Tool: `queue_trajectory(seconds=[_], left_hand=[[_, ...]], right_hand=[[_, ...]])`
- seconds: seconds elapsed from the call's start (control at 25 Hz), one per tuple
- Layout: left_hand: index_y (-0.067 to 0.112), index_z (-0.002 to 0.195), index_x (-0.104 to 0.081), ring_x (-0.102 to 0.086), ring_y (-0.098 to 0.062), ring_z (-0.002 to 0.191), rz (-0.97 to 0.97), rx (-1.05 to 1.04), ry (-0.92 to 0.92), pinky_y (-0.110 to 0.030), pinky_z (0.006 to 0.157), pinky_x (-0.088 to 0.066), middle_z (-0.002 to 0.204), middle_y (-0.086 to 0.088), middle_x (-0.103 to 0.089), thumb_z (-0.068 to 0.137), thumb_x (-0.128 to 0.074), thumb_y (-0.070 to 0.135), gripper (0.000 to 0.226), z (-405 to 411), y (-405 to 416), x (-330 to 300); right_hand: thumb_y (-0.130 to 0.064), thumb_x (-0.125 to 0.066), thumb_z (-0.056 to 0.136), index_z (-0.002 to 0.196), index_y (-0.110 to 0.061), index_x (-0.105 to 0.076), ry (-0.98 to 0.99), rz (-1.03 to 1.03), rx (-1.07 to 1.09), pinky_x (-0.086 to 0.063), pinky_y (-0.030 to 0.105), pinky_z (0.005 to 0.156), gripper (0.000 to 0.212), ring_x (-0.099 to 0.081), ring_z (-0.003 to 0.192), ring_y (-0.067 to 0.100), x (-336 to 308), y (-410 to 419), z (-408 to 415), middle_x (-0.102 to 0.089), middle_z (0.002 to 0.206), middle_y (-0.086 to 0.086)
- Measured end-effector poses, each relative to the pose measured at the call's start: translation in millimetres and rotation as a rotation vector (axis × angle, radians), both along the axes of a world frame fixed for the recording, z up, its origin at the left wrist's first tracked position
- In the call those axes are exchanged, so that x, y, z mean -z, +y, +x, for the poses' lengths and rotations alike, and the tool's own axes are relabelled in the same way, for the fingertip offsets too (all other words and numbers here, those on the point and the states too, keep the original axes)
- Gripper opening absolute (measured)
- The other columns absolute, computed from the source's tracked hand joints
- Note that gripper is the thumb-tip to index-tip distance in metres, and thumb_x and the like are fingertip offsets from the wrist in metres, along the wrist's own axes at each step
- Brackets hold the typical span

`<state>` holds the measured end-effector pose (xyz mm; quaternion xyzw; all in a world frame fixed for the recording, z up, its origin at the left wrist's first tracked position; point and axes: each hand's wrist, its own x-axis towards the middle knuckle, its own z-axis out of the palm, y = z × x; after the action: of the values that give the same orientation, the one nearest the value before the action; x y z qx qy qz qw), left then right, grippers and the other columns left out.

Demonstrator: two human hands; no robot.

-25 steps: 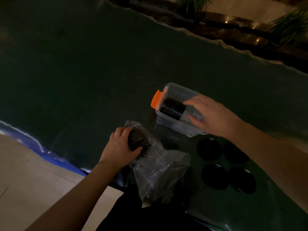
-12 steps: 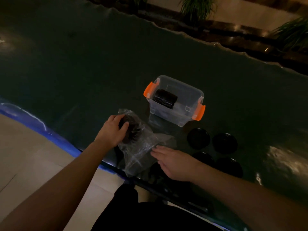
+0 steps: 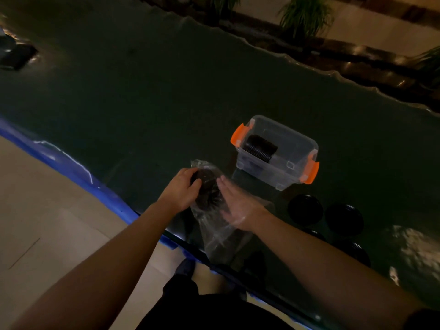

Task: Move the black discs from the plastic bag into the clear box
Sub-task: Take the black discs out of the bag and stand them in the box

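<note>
Right hand (image 3: 234,203) has slid into plastic bag (image 3: 215,231), beside discs (image 3: 207,189).

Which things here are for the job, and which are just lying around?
For the job:
plastic bag
black discs in the bag
clear box
discs already in the box

Lying about:
round black lids
plants

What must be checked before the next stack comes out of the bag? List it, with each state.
1. Left hand grips the discs in the plastic bag through the film: ok.
2. Right hand inside the bag: ok.
3. Right hand has hold of the discs: cannot tell.
4. Clear box open on top: ok.
5. Space beside the stack in the box: ok.
</note>
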<state>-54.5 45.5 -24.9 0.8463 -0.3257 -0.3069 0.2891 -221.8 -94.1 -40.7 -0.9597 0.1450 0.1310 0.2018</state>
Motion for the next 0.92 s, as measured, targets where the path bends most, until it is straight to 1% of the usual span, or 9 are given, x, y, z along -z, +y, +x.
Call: queue_trajectory(seconds=[0.12, 0.2, 0.32, 0.36, 0.48, 0.56, 0.64, 0.76, 0.92], left_hand=[[0.013, 0.133, -0.059, -0.059, -0.024, 0.110, -0.024, 0.006, 0.022, -0.026, 0.097, -0.038, 0.119, -0.003, -0.055, 0.096, -0.052, 0.030, 0.041, 5.1, -0.6, 4.1], [0.018, 0.124, -0.064, -0.059, -0.020, 0.104, -0.041, 0.031, 0.041, -0.024, 0.093, -0.037, 0.111, 0.001, -0.054, 0.094, -0.050, 0.032, 0.037, 8.9, -2.6, 4.5], [0.022, 0.113, -0.066, -0.054, -0.012, 0.096, -0.062, 0.072, 0.031, -0.024, 0.089, -0.036, 0.106, 0.003, -0.054, 0.085, -0.043, 0.041, 0.041, 13.5, -1.9, 3.2], [0.021, 0.114, -0.066, -0.054, -0.012, 0.096, -0.073, 0.085, 0.020, -0.024, 0.089, -0.036, 0.106, 0.003, -0.054, 0.084, -0.042, 0.041, 0.043, 14.6, -0.9, 2.7], [0.014, 0.124, -0.064, -0.056, -0.020, 0.106, -0.070, 0.139, -0.022, -0.023, 0.096, -0.034, 0.114, -0.004, -0.055, 0.087, -0.048, 0.031, 0.043, 17.8, 2.9, 1.3], [0.008, 0.128, -0.061, -0.055, -0.026, 0.115, -0.068, 0.168, -0.076, -0.023, 0.100, -0.032, 0.124, -0.012, -0.056, 0.090, -0.052, 0.020, 0.040, 19.7, 4.4, 1.0], [0.006, 0.136, -0.055, -0.055, -0.030, 0.117, -0.064, 0.183, -0.121, -0.025, 0.100, -0.033, 0.131, -0.015, -0.053, 0.091, -0.053, 0.021, 0.047, 20.4, 6.3, -1.4], [0.008, 0.144, -0.045, -0.052, -0.031, 0.121, -0.058, 0.195, -0.192, -0.031, 0.102, -0.037, 0.138, -0.015, -0.045, 0.092, -0.056, 0.027, 0.057, 19.3, 7.3, -5.7], [0.001, 0.152, -0.029, -0.045, -0.037, 0.130, 0.019, 0.167, -0.277, -0.045, 0.111, -0.039, 0.148, -0.019, -0.036, 0.091, -0.063, 0.030, 0.075, 18.7, 4.6, -11.2]], right_hand=[[-0.030, -0.063, 0.096, 0.161, -0.013, 0.001, -0.029, 0.040, -0.046, -0.009, 0.036, 0.126, 0.093, 0.000, 0.156, 0.022, -4.9, -0.5, 18.4, 0.003, 0.170, 0.007], [-0.023, -0.068, 0.092, 0.159, -0.005, -0.012, -0.113, 0.078, -0.036, -0.017, 0.044, 0.125, 0.090, -0.009, 0.155, 0.031, -9.0, 1.1, 28.9, -0.010, 0.168, 0.016], [-0.009, -0.072, 0.088, 0.154, 0.004, -0.029, -0.200, 0.052, -0.069, -0.017, 0.047, 0.125, 0.079, -0.023, 0.151, 0.041, -9.9, 3.5, 45.3, -0.027, 0.161, 0.026], [-0.004, -0.072, 0.087, 0.152, 0.005, -0.034, -0.216, 0.032, -0.081, -0.019, 0.048, 0.124, 0.076, -0.028, 0.149, 0.042, -10.2, 4.5, 49.6, -0.033, 0.159, 0.026], [-0.001, -0.077, 0.080, 0.139, 0.009, -0.051, -0.216, -0.053, -0.145, -0.039, 0.054, 0.112, 0.065, -0.051, 0.129, 0.050, -7.8, 3.5, 55.3, -0.053, 0.139, 0.032], [-0.001, -0.075, 0.082, 0.133, 0.009, -0.057, -0.239, -0.073, -0.145, -0.045, 0.053, 0.106, 0.055, -0.056, 0.119, 0.050, -9.9, 3.7, 54.4, -0.058, 0.130, 0.032], [0.000, -0.072, 0.085, 0.128, 0.010, -0.059, -0.274, -0.043, -0.126, -0.047, 0.051, 0.102, 0.046, -0.059, 0.114, 0.047, -12.2, 5.8, 53.0, -0.060, 0.126, 0.032], [-0.002, -0.059, 0.096, 0.137, 0.005, -0.053, -0.208, 0.007, -0.037, -0.038, 0.046, 0.109, 0.042, -0.051, 0.128, 0.041, -18.2, 6.7, 50.1, -0.054, 0.138, 0.028], [-0.012, -0.067, 0.093, 0.153, -0.014, -0.032, -0.017, -0.034, -0.101, -0.029, 0.037, 0.114, 0.070, -0.033, 0.138, 0.025, -34.4, 4.2, 31.0, -0.037, 0.149, 0.009]])
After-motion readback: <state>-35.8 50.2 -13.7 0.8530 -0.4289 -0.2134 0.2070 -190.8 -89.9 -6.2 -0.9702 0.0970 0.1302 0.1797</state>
